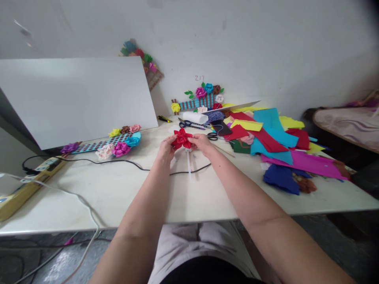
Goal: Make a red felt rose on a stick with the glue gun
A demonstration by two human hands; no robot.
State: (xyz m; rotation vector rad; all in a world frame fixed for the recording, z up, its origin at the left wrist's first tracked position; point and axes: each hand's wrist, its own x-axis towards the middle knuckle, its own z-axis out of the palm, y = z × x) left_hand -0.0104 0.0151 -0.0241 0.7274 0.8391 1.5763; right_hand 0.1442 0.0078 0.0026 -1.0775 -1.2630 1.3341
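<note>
A red paper flower is held between my two hands above the white table. My left hand pinches its left edge, and my right hand grips its right edge. The petals spread open and face up toward me. Below the flower, a pale translucent stick, perhaps a glue stick, points toward me; what it joins is hidden by the flower and hands. A black cable runs across the table and passes under my hands.
Coloured paper sheets are heaped at the right. Scissors, a yellow utility knife and purple yarn lie behind my hands. Flower-decorated woven panels stand at left and back. A power strip sits at far left, before a white board.
</note>
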